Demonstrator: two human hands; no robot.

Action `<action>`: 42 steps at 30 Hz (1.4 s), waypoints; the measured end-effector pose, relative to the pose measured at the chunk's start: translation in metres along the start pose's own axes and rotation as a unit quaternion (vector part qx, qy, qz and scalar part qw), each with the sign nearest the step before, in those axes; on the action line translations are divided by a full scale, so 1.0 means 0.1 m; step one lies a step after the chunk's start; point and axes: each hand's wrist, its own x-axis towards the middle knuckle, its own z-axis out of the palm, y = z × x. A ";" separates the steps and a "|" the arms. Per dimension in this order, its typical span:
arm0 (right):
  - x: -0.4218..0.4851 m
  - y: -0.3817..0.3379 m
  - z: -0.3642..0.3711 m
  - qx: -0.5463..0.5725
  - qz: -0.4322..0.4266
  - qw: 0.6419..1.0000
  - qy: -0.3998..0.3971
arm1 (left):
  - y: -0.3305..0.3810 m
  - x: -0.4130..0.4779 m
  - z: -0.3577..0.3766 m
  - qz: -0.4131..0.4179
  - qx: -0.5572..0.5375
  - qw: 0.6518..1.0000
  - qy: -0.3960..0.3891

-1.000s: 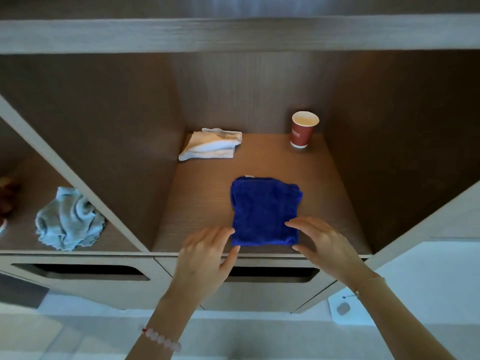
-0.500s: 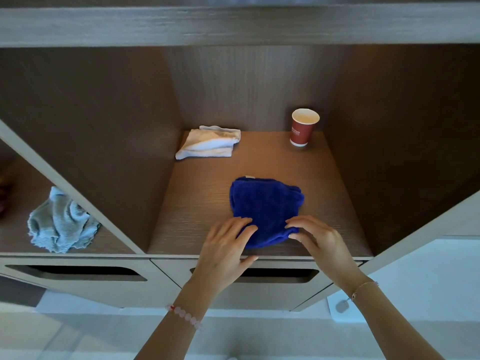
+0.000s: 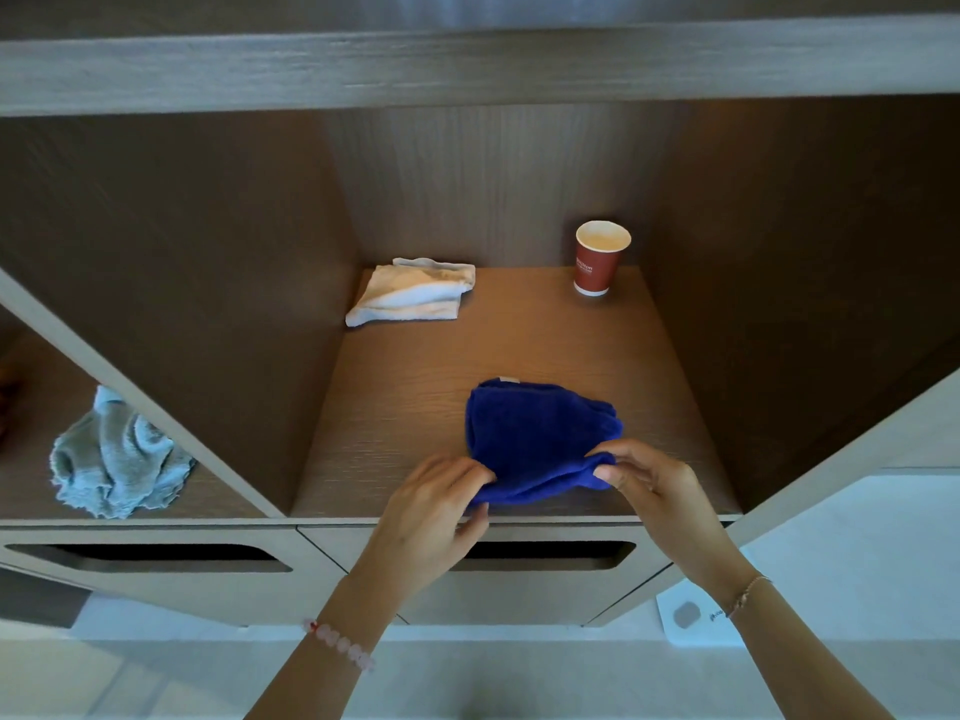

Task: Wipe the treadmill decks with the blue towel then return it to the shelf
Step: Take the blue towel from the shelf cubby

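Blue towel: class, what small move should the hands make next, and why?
Probably lift the blue towel off the shelf toward the person: the left hand and right hand each pinch its near edge, which is raised while the rest lies flat.

Red paper cup (image 3: 597, 262): small white print on its side (too blurred to read). No other legible text.

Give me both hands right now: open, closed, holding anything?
Left hand: closed, pinching the near-left edge of the folded dark blue towel.
Right hand: closed, pinching the same towel's near-right edge.
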 end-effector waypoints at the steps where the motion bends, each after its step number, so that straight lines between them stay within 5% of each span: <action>1: 0.02 -0.01 -0.01 0.001 0.002 1.000 0.013 | 0.00 0.05 -0.05 -0.021 -0.029 0.999 -0.004; 7: 0.38 0.01 -0.03 -0.083 0.040 0.989 0.116 | -0.10 0.54 -0.17 -0.125 -0.131 0.983 0.044; 18: 0.81 0.13 -0.07 -0.143 0.121 0.971 0.147 | -0.38 1.13 0.05 -0.237 -0.123 0.964 -0.007; 22: 0.65 0.09 -0.05 -0.222 -0.011 0.960 0.171 | -0.40 1.17 0.08 -0.241 -0.113 0.964 -0.011; 27: 0.51 0.11 0.00 -0.304 -0.161 0.938 0.052 | -0.45 1.21 0.12 -0.249 -0.117 0.961 -0.018; 42: 0.62 0.31 0.09 -0.363 -0.145 0.920 -0.013 | -0.27 0.61 -0.18 -0.107 0.110 0.986 0.059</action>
